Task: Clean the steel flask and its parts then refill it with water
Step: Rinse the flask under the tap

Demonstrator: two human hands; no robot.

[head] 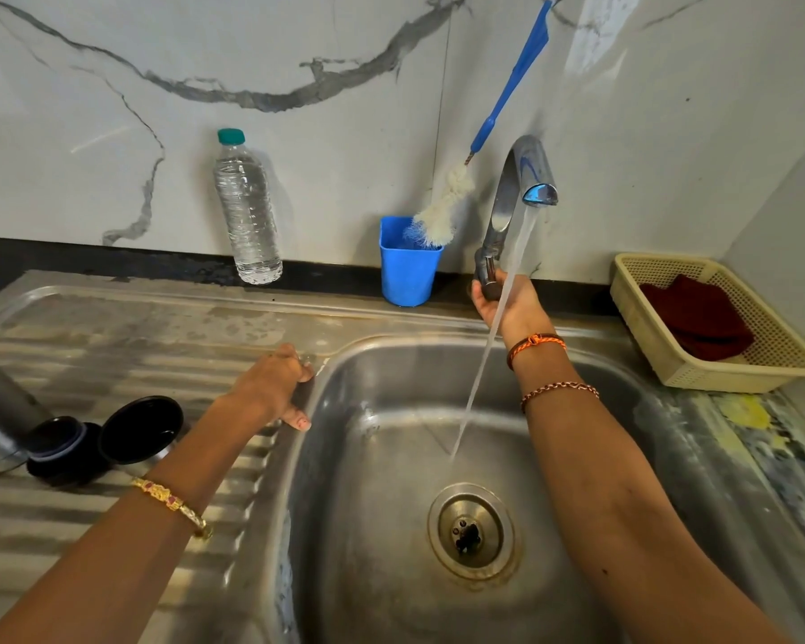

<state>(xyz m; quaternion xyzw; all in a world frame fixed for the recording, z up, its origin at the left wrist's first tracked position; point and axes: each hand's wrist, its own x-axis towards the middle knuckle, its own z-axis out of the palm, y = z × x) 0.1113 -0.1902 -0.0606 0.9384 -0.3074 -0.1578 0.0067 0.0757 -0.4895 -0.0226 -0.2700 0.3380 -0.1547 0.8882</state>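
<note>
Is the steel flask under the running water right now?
No, the steel flask lies on the draining board at the left, while the water stream falls straight into the bare sink basin.

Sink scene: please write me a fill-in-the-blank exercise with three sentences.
1. The right hand holds the handle of the ____, which runs water into the sink.
2. The bottle brush stands in a ____ cup.
3. The basket holds a dark ____ cloth.

Missing words: tap; blue; red
</note>
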